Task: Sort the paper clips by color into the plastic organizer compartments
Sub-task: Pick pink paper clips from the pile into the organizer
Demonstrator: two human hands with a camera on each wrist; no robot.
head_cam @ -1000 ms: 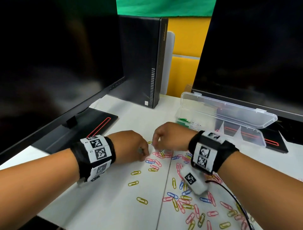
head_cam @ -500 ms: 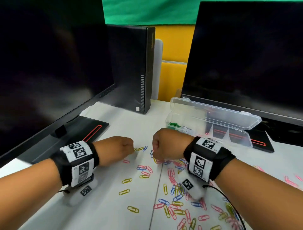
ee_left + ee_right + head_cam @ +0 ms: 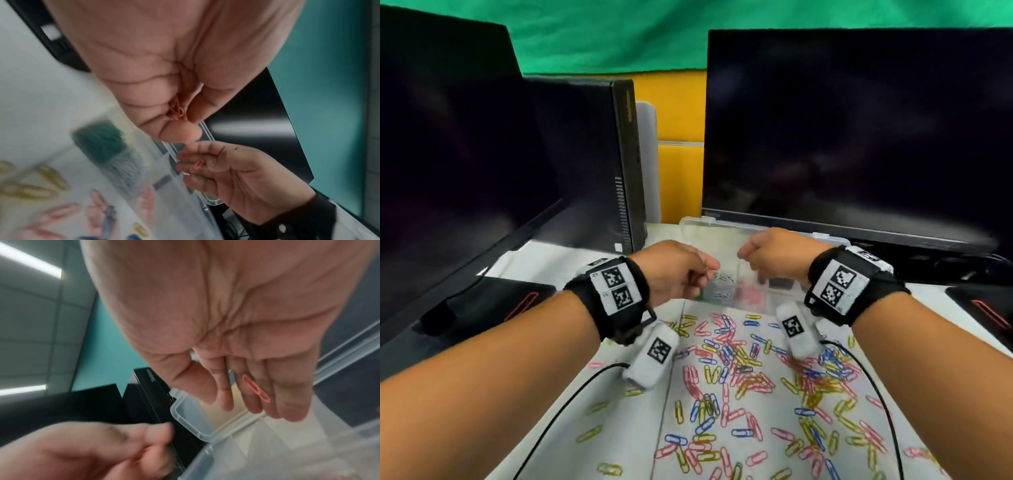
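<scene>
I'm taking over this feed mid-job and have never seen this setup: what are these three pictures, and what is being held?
No robot: a person with cameras on the head and both wrists. The head view looks down at a white table strewn with coloured paper clips, both hands over a clear plastic organizer. The left wrist view shows the left hand curled round pink paper clips. The right wrist view shows the right hand, fingers nearly straight, with one pink paper clip lying on them.

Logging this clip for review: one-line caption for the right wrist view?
Right hand open above the clear organizer, a pink paper clip lying on its fingers.
</scene>
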